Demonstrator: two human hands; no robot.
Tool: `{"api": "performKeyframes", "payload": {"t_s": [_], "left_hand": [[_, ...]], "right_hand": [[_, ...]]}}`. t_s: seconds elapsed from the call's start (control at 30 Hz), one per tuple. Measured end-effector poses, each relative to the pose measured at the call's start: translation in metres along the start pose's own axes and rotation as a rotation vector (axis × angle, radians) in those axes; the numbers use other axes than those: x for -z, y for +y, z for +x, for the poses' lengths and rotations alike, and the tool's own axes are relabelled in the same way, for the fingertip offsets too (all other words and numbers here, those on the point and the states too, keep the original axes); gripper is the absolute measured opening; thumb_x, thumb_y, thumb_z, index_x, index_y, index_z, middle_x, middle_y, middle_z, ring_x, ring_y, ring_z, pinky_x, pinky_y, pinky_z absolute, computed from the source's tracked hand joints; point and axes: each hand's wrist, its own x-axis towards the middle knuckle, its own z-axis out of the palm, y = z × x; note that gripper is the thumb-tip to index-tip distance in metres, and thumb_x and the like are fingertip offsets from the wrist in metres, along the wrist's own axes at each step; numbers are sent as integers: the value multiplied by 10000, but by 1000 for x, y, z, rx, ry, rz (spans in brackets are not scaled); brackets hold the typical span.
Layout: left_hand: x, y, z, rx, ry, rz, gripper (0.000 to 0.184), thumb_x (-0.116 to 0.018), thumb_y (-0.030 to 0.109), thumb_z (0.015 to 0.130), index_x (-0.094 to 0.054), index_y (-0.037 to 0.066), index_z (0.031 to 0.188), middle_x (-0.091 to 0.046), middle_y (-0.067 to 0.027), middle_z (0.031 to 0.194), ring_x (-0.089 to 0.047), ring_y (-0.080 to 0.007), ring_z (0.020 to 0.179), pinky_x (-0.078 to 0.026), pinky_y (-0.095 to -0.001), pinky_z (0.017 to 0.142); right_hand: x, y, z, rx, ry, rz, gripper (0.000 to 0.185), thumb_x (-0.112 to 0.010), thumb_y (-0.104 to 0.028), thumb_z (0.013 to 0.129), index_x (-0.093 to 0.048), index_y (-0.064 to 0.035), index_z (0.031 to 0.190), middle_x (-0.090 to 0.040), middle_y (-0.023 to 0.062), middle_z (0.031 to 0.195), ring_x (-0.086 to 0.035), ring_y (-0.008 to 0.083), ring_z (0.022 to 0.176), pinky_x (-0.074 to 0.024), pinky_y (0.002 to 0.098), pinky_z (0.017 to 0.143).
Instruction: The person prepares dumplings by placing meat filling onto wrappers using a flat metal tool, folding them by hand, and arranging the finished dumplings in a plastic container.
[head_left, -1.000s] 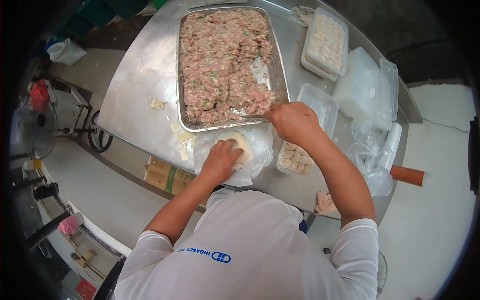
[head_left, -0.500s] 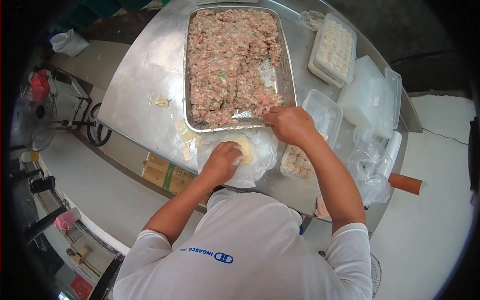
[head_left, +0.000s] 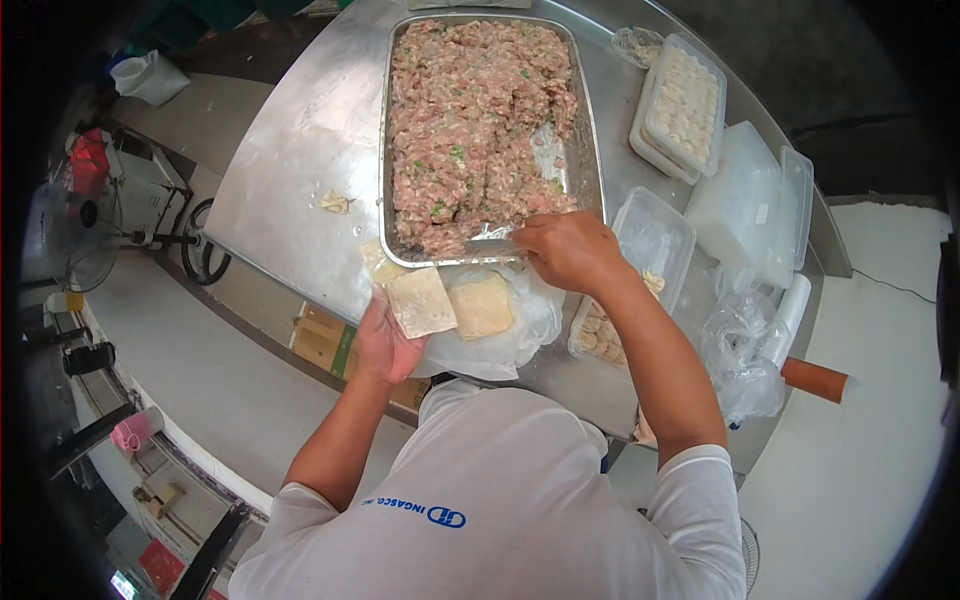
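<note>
My left hand is palm up, holding a square dumpling wrapper on its fingers. Beside it, a stack of wrappers lies on a white plastic sheet. Ground meat filling with green bits covers most of a metal tray, whose bare bottom shows at the right and near edge. My right hand is over the tray's near right corner, fingers closed. A thin, shiny edge shows by its fingertips, but what it grips is mostly hidden.
Right of the tray, a clear plastic container holds shaped dumplings at its near end. Filled boxes, stacked empty containers and plastic bags line the table's right side. A wrapper scrap lies left.
My left hand has come off the wrapper stack, moved left and turned palm up with one wrapper on it. My right hand has shifted slightly left at the tray's edge.
</note>
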Motion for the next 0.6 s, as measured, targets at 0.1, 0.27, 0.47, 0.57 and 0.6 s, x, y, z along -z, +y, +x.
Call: {"api": "performKeyframes", "payload": {"t_s": [0.1,0.27,0.47,0.57,0.6], "left_hand": [[-6,-6,-1,-35,127,142,421,-488,200,1030,-448,-6,1394,-582,-148,1361,-576,-275,1264,-446,-457,1104],[-32,5,-1,-15,109,133,463,-496,198,1018,-425,-13,1423,-562,-157,1388,-548,-300,1296,-426,-444,1129],[-66,10,29,113,-307,-225,414,-504,133,980,-486,-62,1344,-610,-197,1247,-618,-302,1128,-493,-468,1040],[-99,3,30,-49,6,171,407,-495,101,979,-484,-58,1353,-602,-209,1258,-620,-300,1129,-506,-476,1020],[-101,1,31,-67,53,179,401,-481,58,978,-474,-65,1360,-596,-205,1273,-616,-284,1151,-510,-455,1023]], "right_hand": [[10,10,-12,91,107,134,150,-607,-95,834,-709,-95,943,-683,78,891,-683,312,825,-557,436,729],[14,-20,-50,-11,304,310,200,-660,-27,805,-714,-78,991,-643,82,870,-657,296,787,-533,392,685],[-11,-43,-72,-97,463,378,271,-671,-4,813,-727,-88,1064,-603,99,905,-626,281,811,-514,378,677],[-9,-43,-87,-169,420,371,297,-660,-18,811,-735,-114,1082,-589,97,904,-617,274,867,-513,385,695],[0,-45,-92,-195,413,329,301,-657,-15,813,-732,-112,1087,-591,98,894,-620,280,850,-511,391,687]]}}
